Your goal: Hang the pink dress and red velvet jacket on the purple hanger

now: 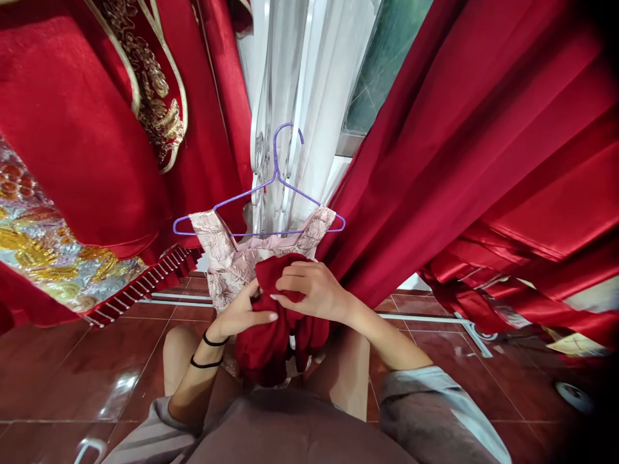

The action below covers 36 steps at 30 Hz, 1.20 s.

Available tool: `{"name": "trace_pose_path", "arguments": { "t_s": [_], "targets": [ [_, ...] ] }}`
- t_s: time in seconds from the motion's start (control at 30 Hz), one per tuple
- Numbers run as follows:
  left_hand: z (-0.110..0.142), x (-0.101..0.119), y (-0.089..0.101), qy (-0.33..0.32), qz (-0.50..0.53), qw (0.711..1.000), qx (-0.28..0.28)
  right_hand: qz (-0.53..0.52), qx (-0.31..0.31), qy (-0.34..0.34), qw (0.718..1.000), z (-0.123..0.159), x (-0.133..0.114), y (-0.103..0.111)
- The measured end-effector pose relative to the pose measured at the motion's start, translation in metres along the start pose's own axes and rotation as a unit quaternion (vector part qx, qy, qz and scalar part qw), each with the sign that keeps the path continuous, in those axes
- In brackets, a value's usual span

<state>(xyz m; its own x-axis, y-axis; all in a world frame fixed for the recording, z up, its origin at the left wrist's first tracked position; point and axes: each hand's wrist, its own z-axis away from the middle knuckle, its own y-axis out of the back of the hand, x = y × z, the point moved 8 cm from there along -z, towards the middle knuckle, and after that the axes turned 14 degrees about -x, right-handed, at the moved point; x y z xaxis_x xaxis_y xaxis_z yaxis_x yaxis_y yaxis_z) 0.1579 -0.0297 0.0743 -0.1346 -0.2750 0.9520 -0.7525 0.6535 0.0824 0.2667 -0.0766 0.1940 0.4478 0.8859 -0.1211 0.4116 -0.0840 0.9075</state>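
A bundle of dark red cloth (275,348) is gathered in front of my body, over the lap. My right hand (314,290) has its fingers curled on the upper part of this cloth. My left hand (244,312) grips its left side, the thumb lying across the front and the other fingers partly hidden by the fabric. Just beyond the cloth is a pale pink floral dress (227,258) with wide straps. The straps sit on a purple hanger (246,193), whose hook points away from me. The red cloth covers much of the dress front.
Red garments with gold trim (97,129) hang at left, one with a sequined, fringed hem (72,258). Long red fabric (411,161) hangs at right. White rack posts (294,77) stand ahead, with a low white rail (420,317) above the red tiled floor (48,380).
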Motion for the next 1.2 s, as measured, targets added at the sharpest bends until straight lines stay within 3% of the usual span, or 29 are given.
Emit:
{"name": "trace_pose_path", "arguments": {
  "t_s": [0.1,0.23,0.37,0.43,0.53,0.67,0.77,0.83,0.9,0.97,1.03,1.17,1.2],
  "targets": [
    [0.006,-0.004,0.019,0.052,-0.032,0.993,0.104,-0.027,0.006,-0.022,0.999,0.004,0.011,0.002],
    [0.036,-0.003,0.071,0.018,-0.012,0.952,0.306,-0.078,0.074,-0.142,0.984,0.038,0.059,0.021],
    [0.057,0.018,0.097,-0.004,-0.184,0.906,0.380,-0.065,0.116,-0.218,0.967,0.068,0.093,0.027],
    [0.058,0.025,0.098,-0.002,-0.243,0.885,0.396,-0.046,0.128,-0.230,0.964,0.074,0.099,0.030],
    [0.054,0.026,0.087,-0.011,-0.236,0.880,0.412,-0.011,0.108,-0.253,0.961,0.071,0.099,0.028],
    [0.040,0.023,0.047,-0.049,-0.210,0.879,0.425,-0.047,0.041,-0.230,0.971,0.047,0.084,-0.004],
    [0.028,0.017,0.012,-0.067,-0.184,0.905,0.378,-0.197,-0.027,-0.158,0.967,0.025,0.064,-0.048],
    [0.018,0.013,-0.004,-0.082,-0.136,0.945,0.287,-0.288,-0.050,-0.163,0.942,0.021,0.057,-0.070],
    [0.012,0.013,-0.012,-0.107,-0.069,0.975,0.181,-0.363,-0.053,-0.180,0.913,0.023,0.055,-0.078],
    [0.014,0.020,-0.004,-0.138,-0.049,0.979,0.140,-0.423,-0.050,-0.167,0.889,0.026,0.051,-0.073],
    [0.016,0.028,0.009,-0.136,-0.102,0.976,0.134,-0.445,-0.048,-0.128,0.885,0.028,0.046,-0.059],
    [0.003,0.016,0.006,0.020,-0.216,0.976,-0.031,-0.402,-0.049,-0.112,0.908,0.039,0.052,-0.035],
    [0.003,0.013,0.008,0.056,-0.244,0.967,-0.040,-0.386,-0.043,-0.133,0.912,0.044,0.058,-0.033]
  ]
}}
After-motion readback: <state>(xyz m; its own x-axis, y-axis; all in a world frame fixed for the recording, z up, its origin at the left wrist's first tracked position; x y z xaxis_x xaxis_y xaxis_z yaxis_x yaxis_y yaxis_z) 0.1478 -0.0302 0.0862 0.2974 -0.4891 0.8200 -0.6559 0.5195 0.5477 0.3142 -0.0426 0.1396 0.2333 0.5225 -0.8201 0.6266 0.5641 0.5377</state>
